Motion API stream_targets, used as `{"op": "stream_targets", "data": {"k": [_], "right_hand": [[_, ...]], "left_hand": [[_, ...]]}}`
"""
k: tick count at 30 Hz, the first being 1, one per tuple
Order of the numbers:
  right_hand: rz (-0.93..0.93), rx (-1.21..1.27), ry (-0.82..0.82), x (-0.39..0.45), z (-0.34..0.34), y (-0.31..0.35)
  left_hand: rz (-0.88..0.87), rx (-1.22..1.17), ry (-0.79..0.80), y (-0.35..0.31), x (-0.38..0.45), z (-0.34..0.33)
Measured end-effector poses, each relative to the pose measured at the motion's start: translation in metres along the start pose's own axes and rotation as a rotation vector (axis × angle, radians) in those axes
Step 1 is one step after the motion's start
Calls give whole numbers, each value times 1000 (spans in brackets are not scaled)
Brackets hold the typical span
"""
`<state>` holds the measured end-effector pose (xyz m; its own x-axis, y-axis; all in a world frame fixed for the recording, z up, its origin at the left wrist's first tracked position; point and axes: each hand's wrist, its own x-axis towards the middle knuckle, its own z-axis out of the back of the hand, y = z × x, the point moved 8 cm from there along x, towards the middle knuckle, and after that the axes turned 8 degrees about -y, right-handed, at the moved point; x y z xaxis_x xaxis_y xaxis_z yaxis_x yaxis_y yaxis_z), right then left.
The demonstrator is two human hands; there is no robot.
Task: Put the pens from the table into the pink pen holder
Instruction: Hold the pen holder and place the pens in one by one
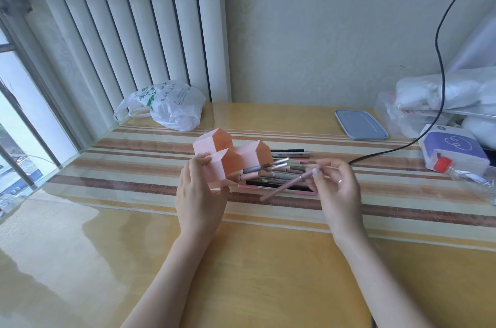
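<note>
The pink pen holder (230,158), made of three hexagonal tubes, is tipped toward the right on the striped table. My left hand (200,193) grips its near tube from the left side. Three pens (264,168) stick out of its openings to the right. Just right of the holder lies a pile of several pens (281,177), pink, grey and black. My right hand (336,188) pinches a pink pen (284,186) at its upper end; the pen slants down to the left over the pile.
A white plastic bag (169,106) sits at the back left. A grey lid (361,123) lies at the back right. Clear boxes, a purple-white box (453,149) and a red-capped bottle (467,174) crowd the right edge. A black cable (389,151) runs across the table.
</note>
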<state>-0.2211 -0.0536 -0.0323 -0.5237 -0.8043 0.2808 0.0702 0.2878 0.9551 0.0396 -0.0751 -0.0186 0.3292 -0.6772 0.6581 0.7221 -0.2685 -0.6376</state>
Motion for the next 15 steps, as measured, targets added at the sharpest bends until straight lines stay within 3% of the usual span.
{"op": "stream_targets", "data": {"k": [3, 7, 11, 15], "right_hand": [[171, 140, -122, -7, 8, 29], [152, 304, -199, -13, 14, 39], [151, 310, -155, -16, 8, 39], [250, 113, -42, -26, -11, 35]], "left_hand": [[-96, 45, 27, -6, -2, -3], [-130, 50, 29, -12, -3, -3], [-156, 35, 45, -16, -5, -5], [-164, 24, 47, -16, -6, -6]]}}
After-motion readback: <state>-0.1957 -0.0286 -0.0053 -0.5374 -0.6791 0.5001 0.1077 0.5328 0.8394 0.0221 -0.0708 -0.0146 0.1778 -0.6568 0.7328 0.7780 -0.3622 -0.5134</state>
